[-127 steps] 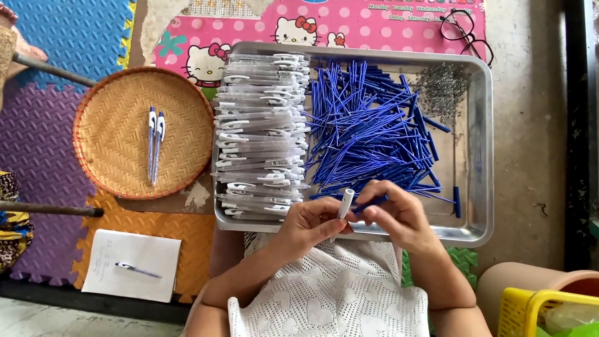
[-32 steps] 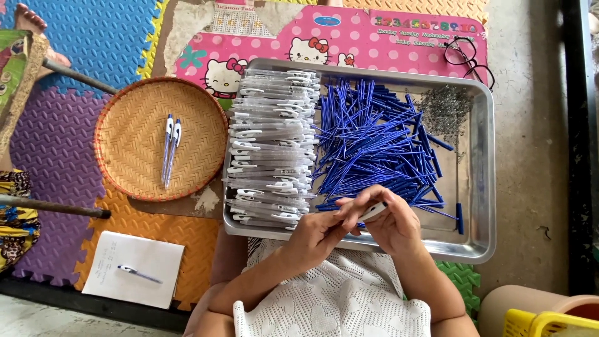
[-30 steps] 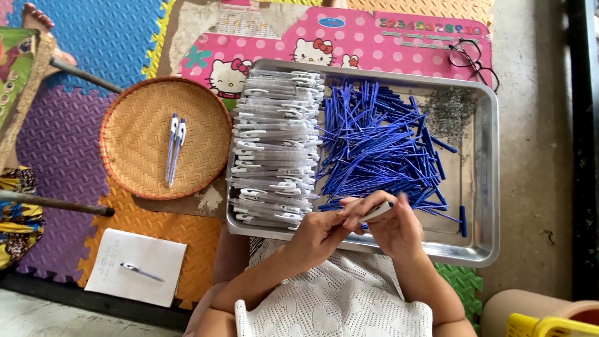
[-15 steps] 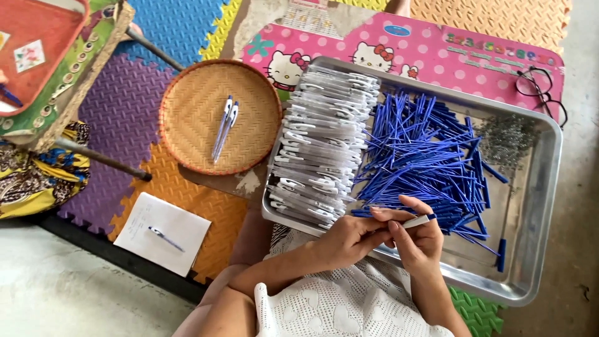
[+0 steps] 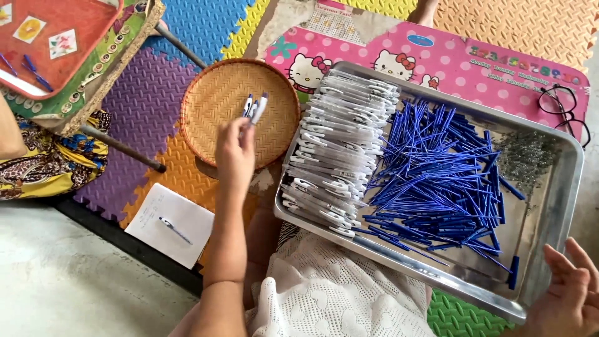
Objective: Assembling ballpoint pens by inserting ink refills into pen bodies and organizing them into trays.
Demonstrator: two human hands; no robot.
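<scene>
My left hand (image 5: 235,153) reaches out over a round woven basket (image 5: 212,100), its fingertips pinching the near end of a white and blue pen (image 5: 259,106). Two similar pens (image 5: 248,106) lie right beside it in the basket. My right hand (image 5: 566,293) hovers open at the near right corner of a metal tray (image 5: 549,206), holding nothing. The tray holds a stack of white pen barrels (image 5: 337,150) on its left side, a heap of blue refills (image 5: 437,175) in the middle and small metal springs (image 5: 524,156) at the far right.
A white notepad with a pen (image 5: 170,224) lies on the foam mats near my left arm. Glasses (image 5: 564,103) rest on a pink board (image 5: 437,56) behind the tray. A red tray (image 5: 56,37) on a low stand sits far left.
My hands were together over the tray's near edge working on a pen. The left hand has carried the pen left to the basket; the right hand has dropped to the tray's corner.
</scene>
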